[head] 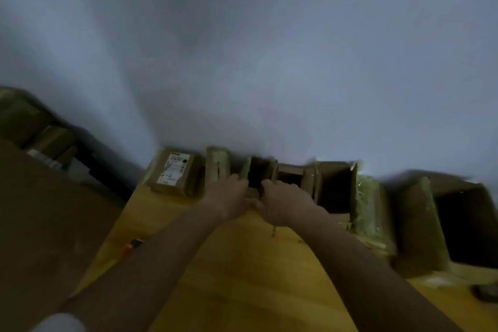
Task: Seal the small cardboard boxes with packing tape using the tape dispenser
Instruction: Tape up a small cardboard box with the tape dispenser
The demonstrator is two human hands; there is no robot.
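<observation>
The small box [256, 176] stands open at the back of the desk [242, 264], by the wall. The left hand [229, 197] and right hand [283, 202] both grip its front edge, close together. Other boxes [336, 186] beside it gape open too. No tape dispenser shows, so sealing looks barely started.

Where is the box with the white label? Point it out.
In the head view, the box with the white label stands at the table's far edge against the wall, left of the left hand.
</observation>
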